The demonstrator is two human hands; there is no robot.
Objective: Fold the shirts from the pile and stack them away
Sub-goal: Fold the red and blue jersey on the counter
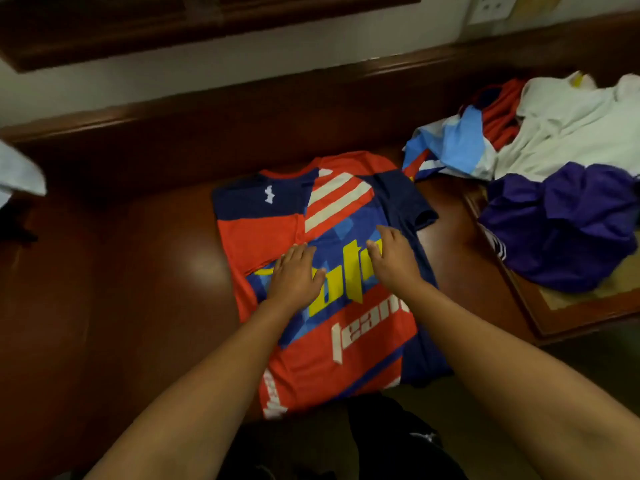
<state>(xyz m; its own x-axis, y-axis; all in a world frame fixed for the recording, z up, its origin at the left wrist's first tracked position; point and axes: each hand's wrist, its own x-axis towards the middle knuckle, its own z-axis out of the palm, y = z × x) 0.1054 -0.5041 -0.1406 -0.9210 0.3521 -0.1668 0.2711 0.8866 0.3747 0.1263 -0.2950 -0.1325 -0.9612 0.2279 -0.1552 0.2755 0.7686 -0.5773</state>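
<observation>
A red and navy shirt (277,223) with yellow and white lettering lies flat on the dark wooden table (138,271), its collar toward the wall and both sides folded inward. My left hand (294,275) presses flat on the middle of it, fingers straight. Just to its right, my right hand (394,258) also lies flat on the shirt near the folded navy sleeve (412,206). The pile of unfolded shirts (554,161) sits at the right: white, light blue, red and purple pieces heaped together.
A wooden ledge and a wall with a socket (491,6) run along the back. A pale cloth (17,171) shows at the left edge. The purple shirt (561,230) drapes over a lower wooden-framed surface (568,313) to the right. Dark clothing (346,445) is below me.
</observation>
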